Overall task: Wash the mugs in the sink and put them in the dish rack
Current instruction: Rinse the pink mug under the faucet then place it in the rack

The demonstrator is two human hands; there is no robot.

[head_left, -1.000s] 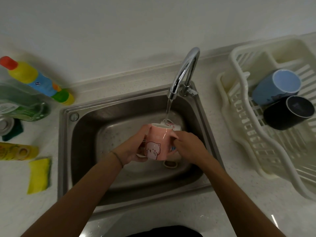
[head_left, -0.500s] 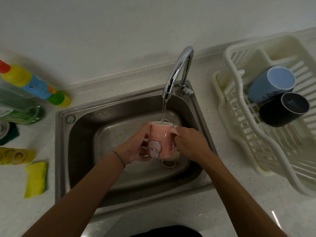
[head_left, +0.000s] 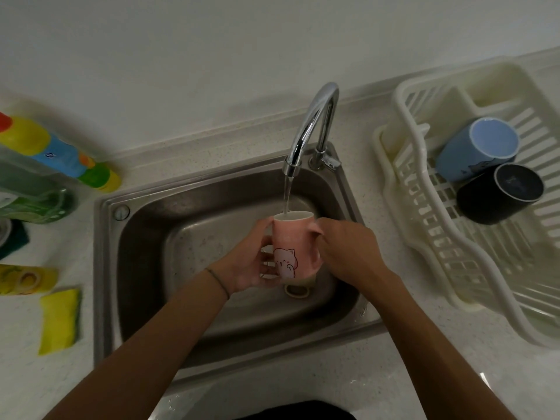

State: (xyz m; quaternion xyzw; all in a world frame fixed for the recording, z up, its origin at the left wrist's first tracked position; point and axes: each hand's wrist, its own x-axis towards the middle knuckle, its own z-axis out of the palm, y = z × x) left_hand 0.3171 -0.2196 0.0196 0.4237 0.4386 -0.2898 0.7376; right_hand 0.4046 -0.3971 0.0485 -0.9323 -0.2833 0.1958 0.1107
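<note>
Pink mug [head_left: 291,247] hides most of another cup [head_left: 298,291] at its 6 o'clock. Bottles [head_left: 18,201] at 9 o'clock cut by frame edge; labels unreadable. Dish rack [head_left: 424,237] cropped at 3 o'clock.

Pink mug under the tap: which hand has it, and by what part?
Both. The left hand cups the pink mug by its side wall; the right hand grips its handle side.

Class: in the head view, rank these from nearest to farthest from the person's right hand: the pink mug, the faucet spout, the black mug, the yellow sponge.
From the right hand:
1. pink mug, held, touching the hand.
2. faucet spout, behind, over the sink.
3. black mug, right, in the rack.
4. yellow sponge, far left on the counter.
</note>
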